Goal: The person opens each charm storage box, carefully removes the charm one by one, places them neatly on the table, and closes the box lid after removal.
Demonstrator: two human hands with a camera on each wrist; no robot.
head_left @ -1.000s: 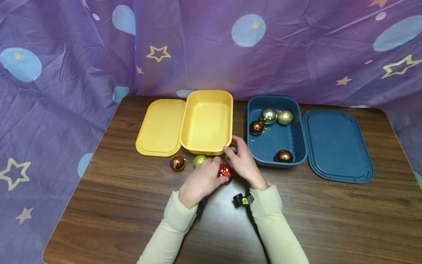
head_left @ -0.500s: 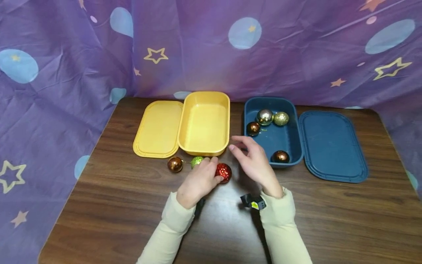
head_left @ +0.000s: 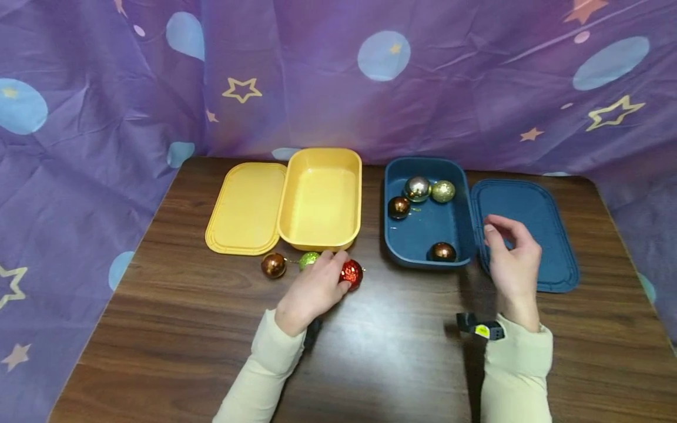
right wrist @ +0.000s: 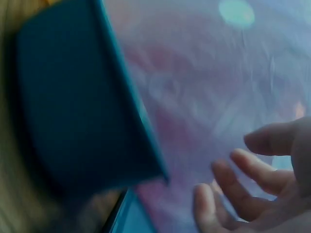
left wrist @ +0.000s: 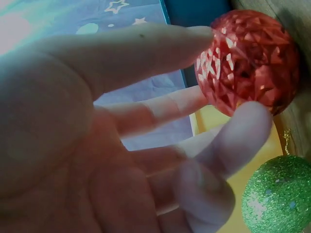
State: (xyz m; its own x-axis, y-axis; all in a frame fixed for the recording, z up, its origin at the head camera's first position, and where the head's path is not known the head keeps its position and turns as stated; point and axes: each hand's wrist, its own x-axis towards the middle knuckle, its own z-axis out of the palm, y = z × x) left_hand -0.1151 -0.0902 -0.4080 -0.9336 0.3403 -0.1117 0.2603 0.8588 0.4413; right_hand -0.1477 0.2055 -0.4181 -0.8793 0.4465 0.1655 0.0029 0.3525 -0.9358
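Left hand (head_left: 309, 291) and right hand (head_left: 515, 270) are well apart in the head view. Thumb and fingers of the left hand pinch a shiny red faceted ball (head_left: 351, 274), just in front of the near right corner of a yellow plastic box (head_left: 317, 245). Left of these fingers, partly covered, is a green glitter ball (head_left: 308, 260), with a glossy brown ball (head_left: 274, 265) beyond it. Brown wood-grain desk (head_left: 402, 346) stretches between the forearms. The right hand hovers beside the right wall of a blue plastic box (head_left: 418, 261), over a flat blue plastic lid (head_left: 552, 235), fingers loosely bent.

From the left wrist, the thumb meets the red ball on one side and fingertips on another; the green ball sits near, apart from it.

At the right wrist, thumb and fingertips stand apart, the blurred blue box's rim edge slanting beside them with a gap between.
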